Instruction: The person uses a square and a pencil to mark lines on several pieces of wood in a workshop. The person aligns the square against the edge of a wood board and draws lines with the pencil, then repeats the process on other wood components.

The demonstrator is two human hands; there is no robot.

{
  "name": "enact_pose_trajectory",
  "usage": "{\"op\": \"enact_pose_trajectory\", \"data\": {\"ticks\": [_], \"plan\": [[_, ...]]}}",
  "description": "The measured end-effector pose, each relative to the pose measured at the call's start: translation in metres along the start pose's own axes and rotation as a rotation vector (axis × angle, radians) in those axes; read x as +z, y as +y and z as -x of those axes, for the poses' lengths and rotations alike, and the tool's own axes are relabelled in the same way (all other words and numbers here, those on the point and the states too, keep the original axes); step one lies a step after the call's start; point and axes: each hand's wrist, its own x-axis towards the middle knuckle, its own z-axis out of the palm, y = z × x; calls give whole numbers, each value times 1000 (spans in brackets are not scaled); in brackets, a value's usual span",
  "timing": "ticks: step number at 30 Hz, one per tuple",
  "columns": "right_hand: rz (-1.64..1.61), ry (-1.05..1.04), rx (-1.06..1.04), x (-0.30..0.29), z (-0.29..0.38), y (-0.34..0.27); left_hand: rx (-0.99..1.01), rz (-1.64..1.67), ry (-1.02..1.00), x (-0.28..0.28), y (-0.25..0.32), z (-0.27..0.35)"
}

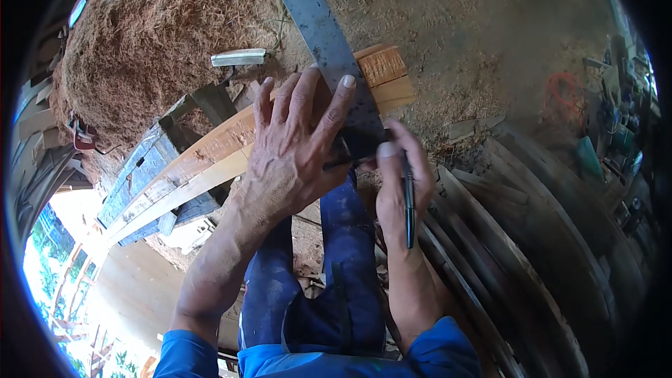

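A wide metal blade, perhaps a handsaw or a framing square [325, 26], lies across a long wooden beam [210, 149] near its right end. My left hand [294, 142] presses down on the beam and the blade, its fingers spread and the index fingertip on the metal. Just right of the blade's lower end, my right hand [404, 178] grips a black pen or marker [409, 210] between thumb and fingers. The pen's tip is hidden by the hand. Under the beam stands a worn wooden trestle or bench [139, 160] with bluish faces.
A large heap of wood shavings [136, 52] covers the upper left. A pale metal-like bar [239, 58] lies by its edge. Long boards [504, 252] are stacked at the lower right. Farther right are a red mesh item [564, 100] and clutter.
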Motion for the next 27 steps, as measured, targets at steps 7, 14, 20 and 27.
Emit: {"op": "enact_pose_trajectory", "data": {"ticks": [7,14,20,27], "plan": [[390,-13,-561,-26,-46,-33,8,85,35,2,-2,0],[494,-137,-767,-12,-73,-29,-15,109,11,-1,-3,0],[512,-141,-704,-16,-71,-24,-39,131,-1,0,-5,1],[524,-166,-720,-17,-73,-25,-40,121,23,2,-4,0]]}}
